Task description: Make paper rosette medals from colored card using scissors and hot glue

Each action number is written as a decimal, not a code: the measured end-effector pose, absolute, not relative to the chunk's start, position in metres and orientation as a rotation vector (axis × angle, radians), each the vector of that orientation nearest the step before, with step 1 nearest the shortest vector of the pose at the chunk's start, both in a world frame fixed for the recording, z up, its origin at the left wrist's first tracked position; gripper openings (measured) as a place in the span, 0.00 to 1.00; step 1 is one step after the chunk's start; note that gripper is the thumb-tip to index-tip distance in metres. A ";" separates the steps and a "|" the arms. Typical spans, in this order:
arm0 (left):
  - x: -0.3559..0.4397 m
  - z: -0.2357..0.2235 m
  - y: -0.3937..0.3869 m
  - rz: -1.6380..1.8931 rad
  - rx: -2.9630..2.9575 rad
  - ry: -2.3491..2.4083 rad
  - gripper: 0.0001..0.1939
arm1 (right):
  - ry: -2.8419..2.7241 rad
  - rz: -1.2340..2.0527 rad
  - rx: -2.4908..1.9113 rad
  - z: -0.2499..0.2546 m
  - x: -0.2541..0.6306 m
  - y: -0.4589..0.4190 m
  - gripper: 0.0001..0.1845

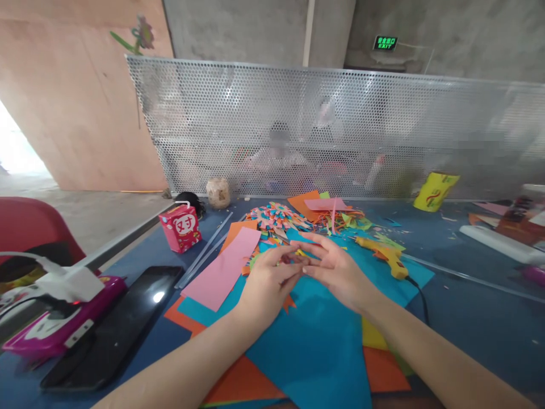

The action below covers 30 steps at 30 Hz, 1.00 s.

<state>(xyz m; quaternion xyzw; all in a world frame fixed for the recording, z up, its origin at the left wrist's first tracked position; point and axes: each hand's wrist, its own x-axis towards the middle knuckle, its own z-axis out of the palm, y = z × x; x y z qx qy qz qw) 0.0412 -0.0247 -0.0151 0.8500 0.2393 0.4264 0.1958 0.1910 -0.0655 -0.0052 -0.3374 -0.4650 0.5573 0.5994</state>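
Observation:
My left hand (268,278) and my right hand (334,270) meet fingertip to fingertip over blue paper sheets (323,352). The fingers of my left hand are closed in a pinch. My right hand is curved toward it, its thumb and fingers drawn together at the tips. A speck of yellow shows between them, too small and covered to name. Below my left hand lies a notched orange paper piece (289,305). Pink paper (225,267) lies to the left of my left hand. Just beyond the hands is a heap of fringed multicoloured paper flowers (279,218).
A yellow glue gun (389,255) with a black cord lies at right. Clear glue sticks (206,250), a red drink box (181,227), a black phone (114,326) and a purple power strip (85,318) are at left. A perforated metal screen (255,85) stands behind, people beyond it.

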 end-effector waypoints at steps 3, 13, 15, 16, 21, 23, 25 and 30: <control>0.042 -0.012 -0.026 1.249 2.533 0.625 0.09 | -1.116 1.367 -0.752 -0.005 0.191 -0.067 0.29; 0.034 0.004 -0.018 1.532 1.970 0.865 0.03 | -1.085 1.456 -0.699 0.004 0.196 -0.069 0.18; 0.032 0.005 -0.016 1.541 1.963 0.870 0.03 | -1.089 1.466 -0.676 0.005 0.197 -0.069 0.17; 0.032 0.005 -0.016 1.522 1.981 0.842 0.03 | -1.082 1.472 -0.655 0.005 0.197 -0.069 0.17; 0.037 0.002 -0.019 1.377 1.946 0.868 0.06 | -1.053 1.487 -0.520 0.004 0.199 -0.070 0.19; 0.038 0.000 -0.019 1.339 1.940 0.918 0.07 | -1.054 1.492 -0.501 0.004 0.200 -0.071 0.20; 0.038 -0.002 -0.018 1.296 1.983 0.883 0.08 | -1.050 1.502 -0.505 0.005 0.199 -0.071 0.21; 0.040 -0.006 -0.019 1.307 2.091 0.718 0.06 | -1.012 1.506 -0.654 0.003 0.195 -0.070 0.22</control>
